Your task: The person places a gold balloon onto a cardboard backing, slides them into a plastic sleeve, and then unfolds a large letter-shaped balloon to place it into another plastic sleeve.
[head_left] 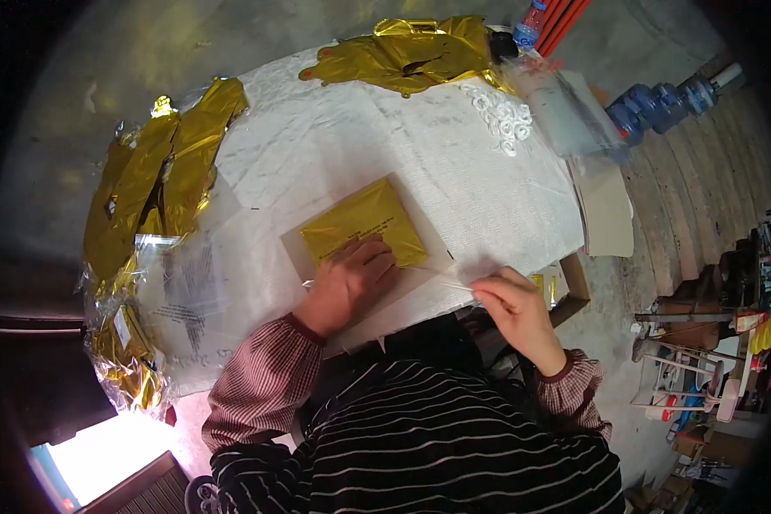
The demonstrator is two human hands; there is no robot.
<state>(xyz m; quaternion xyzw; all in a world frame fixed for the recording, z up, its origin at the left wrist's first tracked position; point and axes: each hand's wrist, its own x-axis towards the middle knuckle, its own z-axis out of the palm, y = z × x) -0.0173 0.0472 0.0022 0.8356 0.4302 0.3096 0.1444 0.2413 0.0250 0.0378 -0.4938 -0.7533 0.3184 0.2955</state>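
Note:
A folded gold foil sheet (364, 221) lies inside a clear plastic bag (298, 248) near the middle of the white-covered table. My left hand (351, 278) rests on the lower edge of this packet with its fingers bent, holding it down. Off to the right, my right hand (516, 307) pinches a thin clear strip that stretches from the bag's right corner. Whether that strip is the bag's own flap or a peeled-off liner, I cannot tell. Dark printing shows on the bag near my left fingers.
Unfolded gold foil pieces lie at the left (167, 171) and the far edge (403, 56). Flat clear bags (180, 300) cover the table's left side. Small white rings (501, 120) and a stack of clear plastic (570, 111) sit far right. An open cardboard box (572, 295) stands below the right edge.

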